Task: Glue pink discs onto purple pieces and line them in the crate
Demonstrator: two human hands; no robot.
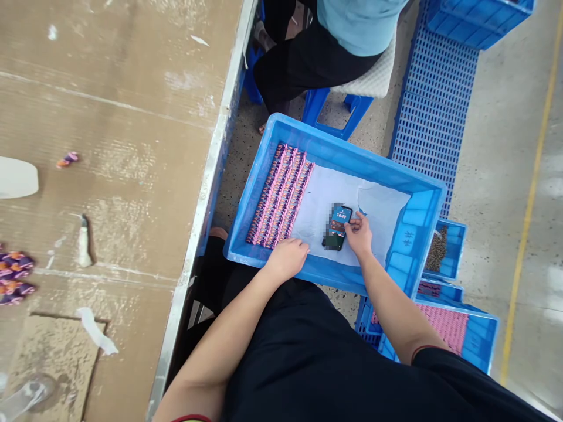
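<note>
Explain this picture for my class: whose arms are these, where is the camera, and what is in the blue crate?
There is no machine: a camera worn on a person's head looks down at their bare arms. The left hand rests at the near edge of a blue plastic crate, beside rows of small pink and purple packets. A white paper sheet lines the crate. On it lies a dark smartphone with a lit screen; the right hand touches its right edge. A brown cardboard-covered table stands on the left. Another person sits on a blue plastic stool beyond.

dark phone point(338, 228), screen lit, flat on white paper point(382, 205), pink strip rows point(281, 196) alongside
</note>
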